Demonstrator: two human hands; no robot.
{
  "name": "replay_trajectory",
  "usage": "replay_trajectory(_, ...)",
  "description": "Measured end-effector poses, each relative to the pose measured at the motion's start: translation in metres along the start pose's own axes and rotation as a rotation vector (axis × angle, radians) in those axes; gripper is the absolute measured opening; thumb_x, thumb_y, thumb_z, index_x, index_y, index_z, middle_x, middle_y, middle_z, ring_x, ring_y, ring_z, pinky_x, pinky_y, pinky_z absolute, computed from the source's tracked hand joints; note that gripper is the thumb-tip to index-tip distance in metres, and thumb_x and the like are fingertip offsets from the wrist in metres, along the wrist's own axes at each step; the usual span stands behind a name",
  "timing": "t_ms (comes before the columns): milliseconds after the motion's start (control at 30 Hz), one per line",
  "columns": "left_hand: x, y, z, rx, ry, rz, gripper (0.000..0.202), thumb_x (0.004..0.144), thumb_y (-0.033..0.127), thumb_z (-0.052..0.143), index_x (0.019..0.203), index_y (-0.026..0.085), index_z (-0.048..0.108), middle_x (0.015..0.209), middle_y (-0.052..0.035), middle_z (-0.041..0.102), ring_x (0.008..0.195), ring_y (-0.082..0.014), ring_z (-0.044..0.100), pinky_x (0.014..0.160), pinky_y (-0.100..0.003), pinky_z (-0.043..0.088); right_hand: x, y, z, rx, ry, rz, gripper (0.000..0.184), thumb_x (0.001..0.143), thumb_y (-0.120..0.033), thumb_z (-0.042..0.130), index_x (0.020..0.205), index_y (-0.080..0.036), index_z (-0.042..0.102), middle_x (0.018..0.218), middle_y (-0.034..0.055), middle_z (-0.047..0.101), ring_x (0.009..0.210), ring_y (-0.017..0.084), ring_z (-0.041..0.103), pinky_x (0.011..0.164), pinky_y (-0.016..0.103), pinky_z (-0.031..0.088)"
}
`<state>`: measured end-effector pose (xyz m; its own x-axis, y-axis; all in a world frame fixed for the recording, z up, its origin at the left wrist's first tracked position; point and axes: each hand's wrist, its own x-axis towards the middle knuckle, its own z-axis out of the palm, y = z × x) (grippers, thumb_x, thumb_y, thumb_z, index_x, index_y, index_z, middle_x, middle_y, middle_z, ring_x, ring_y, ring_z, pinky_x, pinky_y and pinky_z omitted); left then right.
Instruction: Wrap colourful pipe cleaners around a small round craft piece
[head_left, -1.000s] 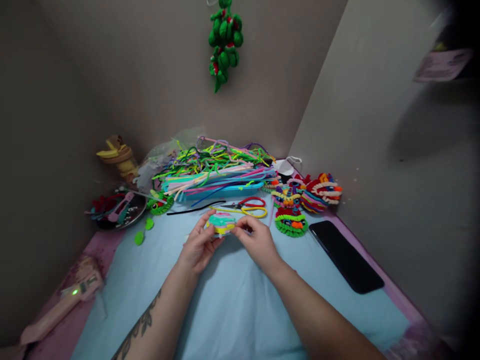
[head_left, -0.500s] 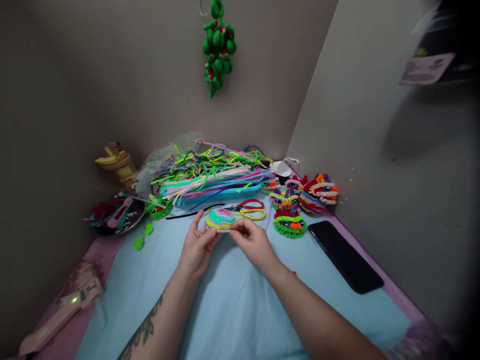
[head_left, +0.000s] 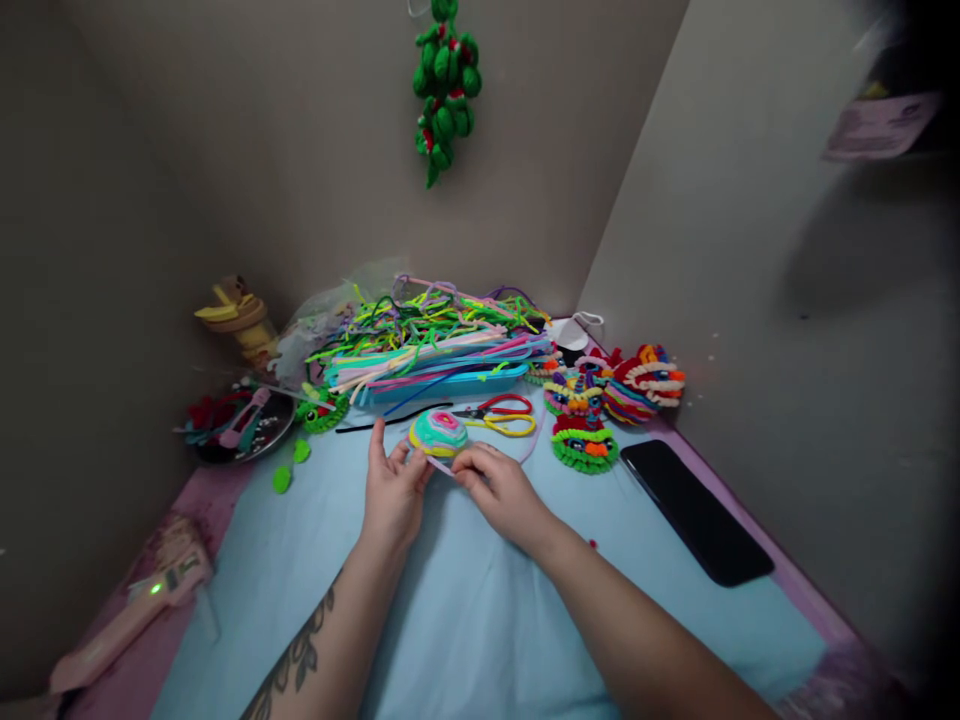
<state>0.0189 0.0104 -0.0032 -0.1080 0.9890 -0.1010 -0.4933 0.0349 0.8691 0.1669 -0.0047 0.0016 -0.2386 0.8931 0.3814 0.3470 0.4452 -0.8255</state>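
A small dome of coiled pipe cleaners (head_left: 437,432), with a pink middle, turquoise rings and a yellow lower band, is held above the table. My left hand (head_left: 394,490) grips its lower left edge with thumb and fingers, the index finger pointing up. At the dome's lower rim my right hand (head_left: 499,490) pinches a lilac pipe cleaner (head_left: 440,465), which spans the short gap between both hands. The strand's tail seems to run off to the right. Just behind the dome lie scissors (head_left: 504,414) with one red and one yellow handle.
A pile of pipe cleaners (head_left: 442,350) stands at the back. Finished pipe-cleaner faces (head_left: 585,445) and a black phone (head_left: 697,512) lie on the right. Leftward are green pieces (head_left: 282,480), a dish of parts (head_left: 281,425) and a pink glue gun (head_left: 135,610) with a lit green light.
The dome has tilted, showing more of its pink top. My right hand has drawn slightly down with the lilac strand, which now stands off the rim. The camera view has shifted a little.
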Motion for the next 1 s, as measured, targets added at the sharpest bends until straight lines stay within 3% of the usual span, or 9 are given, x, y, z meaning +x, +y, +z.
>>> replay_trajectory(167, 0.001, 0.003, 0.0, -0.062, 0.021, -0.019, 0.103, 0.063, 0.019, 0.078, 0.144, 0.033, 0.016, 0.095, -0.0009, 0.063, 0.082, -0.0106, 0.064, 0.074, -0.021, 0.05, 0.0, 0.006, 0.003, -0.025, 0.094, 0.019, 0.007, 0.084, -0.019, 0.055, 0.088, -0.021, 0.06, 0.084, 0.0031, 0.06, 0.081, 0.017, 0.056, 0.072, 0.029, 0.045)
replay_trajectory(300, -0.001, 0.007, 0.0, -0.065, -0.005, -0.066, 0.108, 0.061, 0.017, 0.08, 0.145, 0.03, 0.014, 0.094, -0.0023, 0.065, 0.078, -0.0117, 0.065, 0.071, -0.022, 0.051, 0.001, 0.016, 0.001, 0.029, 0.262, 0.087, 0.024, 0.082, -0.028, 0.058, 0.104, -0.021, 0.057, 0.102, 0.0077, 0.058, 0.088, 0.019, 0.058, 0.072, 0.03, 0.048)
replay_trajectory(500, -0.006, 0.008, 0.003, -0.061, -0.121, -0.181, 0.106, 0.062, 0.014, 0.079, 0.146, 0.029, 0.015, 0.094, -0.0027, 0.067, 0.076, -0.0106, 0.066, 0.069, -0.021, 0.052, 0.002, 0.02, -0.005, 0.298, 0.07, 0.086, 0.05, 0.08, -0.036, 0.062, 0.126, -0.023, 0.048, 0.133, 0.0113, 0.048, 0.117, 0.023, 0.052, 0.093, 0.035, 0.046)
replay_trajectory(600, -0.007, 0.009, 0.005, -0.077, -0.134, -0.218, 0.103, 0.062, 0.014, 0.079, 0.145, 0.024, 0.019, 0.091, -0.0029, 0.067, 0.076, -0.0108, 0.066, 0.073, -0.021, 0.052, 0.004, 0.02, -0.005, 0.364, 0.056, 0.1, 0.047, 0.078, -0.038, 0.065, 0.121, -0.024, 0.053, 0.128, 0.0094, 0.054, 0.12, 0.024, 0.051, 0.101, 0.039, 0.041)
replay_trajectory(800, -0.009, 0.011, 0.006, -0.074, -0.175, -0.212, 0.094, 0.064, 0.014, 0.078, 0.142, 0.021, 0.027, 0.074, 0.0018, 0.065, 0.065, -0.0088, 0.062, 0.07, -0.022, 0.051, 0.006, 0.023, -0.005, 0.421, 0.072, 0.219, 0.047, 0.076, -0.04, 0.067, 0.118, -0.023, 0.055, 0.124, 0.008, 0.057, 0.115, 0.026, 0.055, 0.099, 0.04, 0.043)
replay_trajectory(1000, -0.01, 0.006, 0.008, -0.007, -0.12, -0.158, 0.096, 0.06, 0.02, 0.082, 0.139, 0.017, 0.027, 0.067, 0.0026, 0.064, 0.061, -0.0106, 0.061, 0.069, -0.026, 0.052, 0.005, 0.026, -0.002, 0.356, 0.087, 0.199, 0.046, 0.075, -0.038, 0.068, 0.117, -0.024, 0.057, 0.124, 0.0071, 0.058, 0.116, 0.025, 0.054, 0.1, 0.04, 0.041)
